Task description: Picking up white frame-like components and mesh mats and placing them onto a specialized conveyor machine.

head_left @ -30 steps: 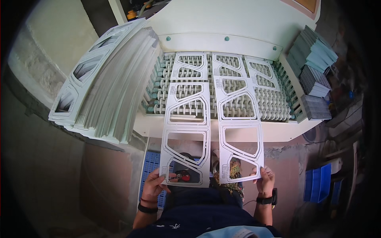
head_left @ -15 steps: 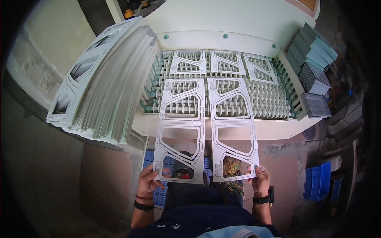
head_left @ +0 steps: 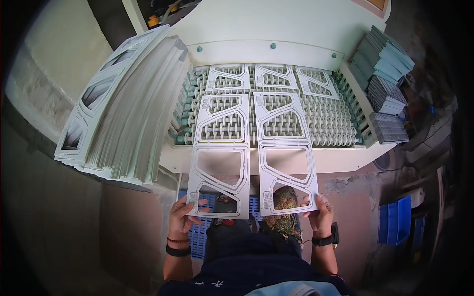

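Two long white flat panels with cut-out window shapes lie side by side, their far halves on a bed of rollers. My left hand (head_left: 181, 217) grips the near left corner of the left panel (head_left: 221, 145), thumb on top and fingers beneath. At the near right corner of the right panel (head_left: 285, 144), my right hand (head_left: 321, 216) pinches the edge in the same way. Both near ends stick out past the machine's front edge, over my legs. Beyond them, more panels of this kind, such as the far right one (head_left: 318, 92), rest on the rollers (head_left: 328, 121).
A tall stack of white panels (head_left: 133, 108) leans at the left. On the machine's right side sit stacks of pale green and grey sheets (head_left: 387, 93). A blue bin (head_left: 395, 222) stands at the lower right, and blue slatted plastic (head_left: 200, 237) lies below my left hand.
Both panels and my hands have moved slightly away from my body. The view has shifted a little. My grip on each corner is unchanged.
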### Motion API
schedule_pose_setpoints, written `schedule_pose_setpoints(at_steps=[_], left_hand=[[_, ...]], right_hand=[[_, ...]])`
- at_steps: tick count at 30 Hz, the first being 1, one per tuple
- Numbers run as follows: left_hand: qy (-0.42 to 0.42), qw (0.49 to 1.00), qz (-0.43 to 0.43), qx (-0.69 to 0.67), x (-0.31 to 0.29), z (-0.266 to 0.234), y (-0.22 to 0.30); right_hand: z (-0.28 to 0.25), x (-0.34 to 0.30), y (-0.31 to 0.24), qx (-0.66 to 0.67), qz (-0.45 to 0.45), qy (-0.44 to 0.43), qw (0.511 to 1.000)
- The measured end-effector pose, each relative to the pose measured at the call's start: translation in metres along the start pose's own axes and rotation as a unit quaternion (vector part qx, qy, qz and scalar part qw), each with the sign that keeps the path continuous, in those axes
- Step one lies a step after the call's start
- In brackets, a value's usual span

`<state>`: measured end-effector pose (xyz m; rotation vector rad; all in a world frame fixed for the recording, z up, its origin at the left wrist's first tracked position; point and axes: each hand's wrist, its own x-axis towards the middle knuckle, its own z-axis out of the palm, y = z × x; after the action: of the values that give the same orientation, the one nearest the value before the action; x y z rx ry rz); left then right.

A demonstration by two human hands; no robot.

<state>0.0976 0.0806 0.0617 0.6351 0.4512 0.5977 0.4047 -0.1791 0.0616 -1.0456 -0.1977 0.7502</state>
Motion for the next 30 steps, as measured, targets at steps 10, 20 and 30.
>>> schedule_pose_setpoints(at_steps=[10, 20, 30], left_hand=[[0.034, 0.998, 0.033, 0.037, 0.009, 0.01, -0.002], [0.021, 0.997, 0.048, 0.049, 0.008, 0.005, -0.006], [0.468, 0.868, 0.045, 0.161, -0.151, -0.121, 0.04]], right_hand=[[-0.007, 0.008, -0.001, -0.013, -0.002, -0.028, 1.0], [-0.027, -0.001, -0.02, -0.061, 0.011, 0.039, 0.997], [-0.259, -0.133, -0.154, -0.376, -0.066, 0.461, 0.801]])
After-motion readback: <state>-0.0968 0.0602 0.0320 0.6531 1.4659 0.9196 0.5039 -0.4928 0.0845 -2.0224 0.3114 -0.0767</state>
